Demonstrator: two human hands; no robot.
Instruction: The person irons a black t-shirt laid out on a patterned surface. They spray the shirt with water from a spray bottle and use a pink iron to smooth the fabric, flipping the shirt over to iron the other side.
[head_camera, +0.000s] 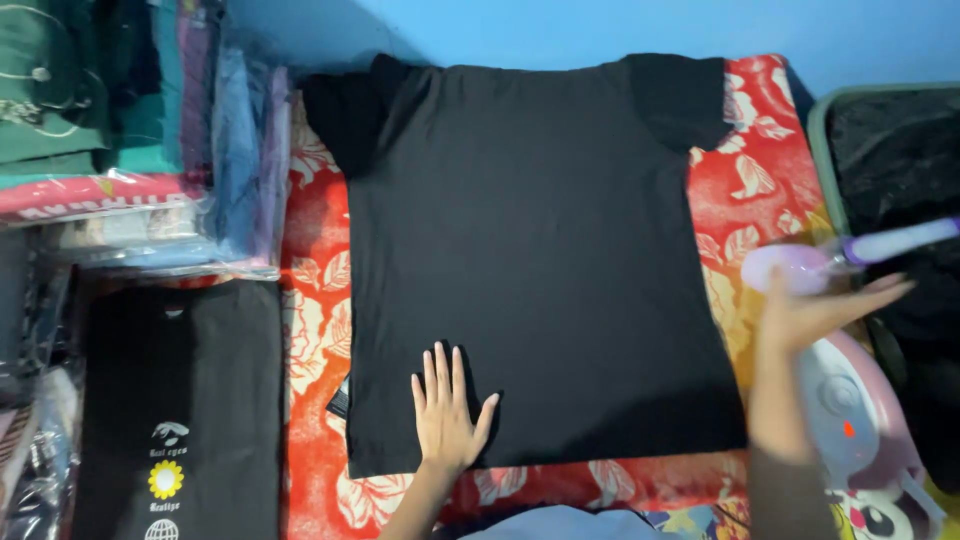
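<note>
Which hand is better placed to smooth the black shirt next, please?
Left. The left hand already lies flat on the black shirt; the right hand is off it, at the purple handle.

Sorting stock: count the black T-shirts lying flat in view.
2. One black T-shirt is spread on the red floral cloth under the left hand; a printed one lies at lower left. Others may be hidden.

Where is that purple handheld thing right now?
In the head view, the purple handheld device is at the right edge, just above the right hand, beside the black T-shirt.
</note>
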